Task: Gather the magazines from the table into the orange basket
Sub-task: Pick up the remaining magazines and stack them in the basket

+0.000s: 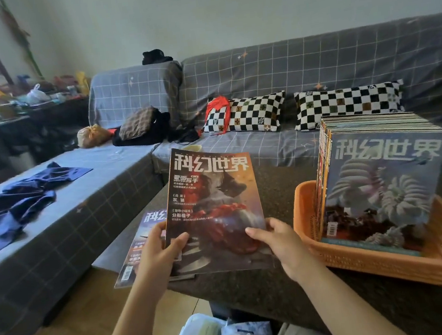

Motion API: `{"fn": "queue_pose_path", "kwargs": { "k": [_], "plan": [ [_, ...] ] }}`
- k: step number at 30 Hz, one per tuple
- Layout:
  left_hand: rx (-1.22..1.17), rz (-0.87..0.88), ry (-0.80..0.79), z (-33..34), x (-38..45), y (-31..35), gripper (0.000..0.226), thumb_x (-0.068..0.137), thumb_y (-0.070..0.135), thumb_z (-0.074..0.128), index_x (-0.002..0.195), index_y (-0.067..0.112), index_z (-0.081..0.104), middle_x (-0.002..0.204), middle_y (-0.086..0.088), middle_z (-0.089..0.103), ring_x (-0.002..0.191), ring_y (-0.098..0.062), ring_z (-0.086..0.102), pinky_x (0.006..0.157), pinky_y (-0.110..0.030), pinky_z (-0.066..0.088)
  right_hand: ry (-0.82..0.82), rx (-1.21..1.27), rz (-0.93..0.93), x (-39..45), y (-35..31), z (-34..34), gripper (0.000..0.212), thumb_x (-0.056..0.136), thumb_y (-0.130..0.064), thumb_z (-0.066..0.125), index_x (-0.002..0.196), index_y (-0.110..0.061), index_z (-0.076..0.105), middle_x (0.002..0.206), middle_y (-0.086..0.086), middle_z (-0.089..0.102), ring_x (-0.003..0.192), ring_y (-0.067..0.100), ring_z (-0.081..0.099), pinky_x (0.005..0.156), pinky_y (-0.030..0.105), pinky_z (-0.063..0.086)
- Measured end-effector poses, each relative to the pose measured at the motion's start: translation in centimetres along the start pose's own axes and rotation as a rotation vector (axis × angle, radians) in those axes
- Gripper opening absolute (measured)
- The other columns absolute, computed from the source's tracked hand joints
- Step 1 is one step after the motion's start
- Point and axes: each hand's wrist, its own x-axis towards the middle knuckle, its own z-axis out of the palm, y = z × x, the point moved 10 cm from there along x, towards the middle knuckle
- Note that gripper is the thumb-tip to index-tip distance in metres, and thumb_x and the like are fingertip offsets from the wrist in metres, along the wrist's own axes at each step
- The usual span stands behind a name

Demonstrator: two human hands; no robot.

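Both hands hold up one glossy magazine with a red-and-orange cover and large white Chinese title (213, 209), tilted upright above the dark speckled stone-topped table (269, 285). The left hand (158, 253) grips its lower left edge, thumb curled over the front cover; the right hand (280, 240) pinches the lower right corner, thumb on the cover and fingers behind. Under the left hand lies another magazine with a bluish cover (141, 248), flat on the table's left edge and partly hidden; there may be more than one in that pile, though the view is too covered to tell. To the right, on the same table, sits the orange plastic lattice basket (390, 261), holding a thick row of magazines standing on edge (378, 177), the front one grey-blue with pale spiral shapes. Behind the table runs a grey grid-patterned sofa (314, 74) with two black-and-white checked cushions (246, 113)
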Motion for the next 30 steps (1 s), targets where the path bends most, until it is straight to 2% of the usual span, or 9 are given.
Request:
{"fn": "queue_pose_path", "kwargs": {
  "k": [2,7,12,14,17,19,22,26,30],
  "plan": [
    [0.001,0.040,-0.027,0.8,-0.6,1.7,0.025,0.090,0.015,0.064,0.113,0.018,0.055,0.104,-0.009,0.070,0.085,-0.023,0.071,0.071,-0.034,0.056,0.006,0.003,-0.059,-1.0,-1.7,-0.7,0.023,0.082,-0.020,0.070,0.103,-0.019,0.062,0.101,0.003,0.070,0.094,0.019,0.068,0.083,0.036,0.055],
    [-0.023,0.126,-0.098,4.8,-2.1,5.1,0.022,0.090,0.011,0.064,0.108,0.020,0.055,0.098,-0.009,0.072,0.081,-0.019,0.072,0.067,-0.029,0.056,0.052,0.047,-0.162,-3.4,-4.9,-4.4,0.024,0.085,-0.014,0.068,0.107,-0.018,0.060,0.102,0.004,0.070,0.094,0.017,0.067,0.074,0.029,0.053],
    [-0.117,0.155,-0.208,10.7,-2.9,7.2,0.022,0.090,0.008,0.062,0.109,0.017,0.055,0.098,-0.011,0.073,0.087,-0.027,0.072,0.076,-0.039,0.058,0.145,0.056,-0.210,-5.2,-6.5,-10.4,0.026,0.085,-0.015,0.068,0.106,-0.028,0.058,0.108,-0.002,0.068,0.100,0.017,0.065,0.089,0.039,0.053],
    [-0.146,0.180,-0.268,13.6,-3.2,8.1,0.022,0.092,0.007,0.060,0.112,0.015,0.055,0.100,-0.011,0.073,0.090,-0.028,0.071,0.080,-0.041,0.057,0.198,0.075,-0.232,-5.8,-7.0,-13.0,0.028,0.085,-0.013,0.067,0.107,-0.028,0.058,0.107,-0.002,0.068,0.098,0.016,0.065,0.087,0.037,0.054],
    [-0.158,0.232,-0.318,17.7,-3.5,9.2,0.018,0.095,0.009,0.056,0.110,0.018,0.057,0.101,-0.006,0.073,0.092,-0.021,0.071,0.078,-0.033,0.057,0.289,0.118,-0.247,-6.8,-7.1,-17.0,0.027,0.086,-0.008,0.065,0.102,-0.028,0.057,0.098,-0.006,0.068,0.090,0.011,0.065,0.075,0.029,0.054],
    [-0.173,0.222,-0.356,20.6,-3.6,9.4,0.017,0.097,0.012,0.052,0.112,0.018,0.057,0.101,-0.004,0.073,0.091,-0.018,0.071,0.074,-0.029,0.057,0.343,0.130,-0.235,-7.3,-7.0,-19.6,0.034,0.086,-0.009,0.065,0.111,-0.030,0.055,0.104,-0.007,0.065,0.095,0.013,0.063,0.077,0.031,0.054],
    [-0.199,0.148,-0.427,24.7,-3.5,8.8,0.017,0.099,0.012,0.050,0.113,0.018,0.057,0.099,-0.004,0.074,0.089,-0.020,0.073,0.071,-0.030,0.058,0.446,0.064,-0.200,-7.7,-6.6,-23.5,0.047,0.085,-0.012,0.066,0.127,-0.027,0.050,0.112,-0.006,0.062,0.102,0.016,0.061,0.089,0.041,0.053],
    [-0.074,0.141,-0.460,28.9,-2.4,7.7,0.016,0.094,0.008,0.059,0.108,0.017,0.057,0.096,-0.004,0.072,0.087,-0.018,0.072,0.067,-0.025,0.057,0.525,-0.107,-0.188,-7.7,-6.2,-27.3,0.032,0.083,-0.022,0.069,0.108,-0.037,0.056,0.117,-0.002,0.061,0.103,0.017,0.062,0.091,0.045,0.052],
    [0.210,0.206,-0.416,31.4,-1.4,6.9,0.021,0.088,0.013,0.068,0.104,0.024,0.058,0.093,0.009,0.067,0.081,-0.001,0.063,0.057,-0.011,0.048,0.633,-0.437,-0.145,-7.4,-6.3,-29.5,0.051,0.088,-0.021,0.064,0.134,-0.015,0.042,0.123,0.000,0.056,0.115,0.023,0.054,0.088,0.029,0.043]
  ]
}}
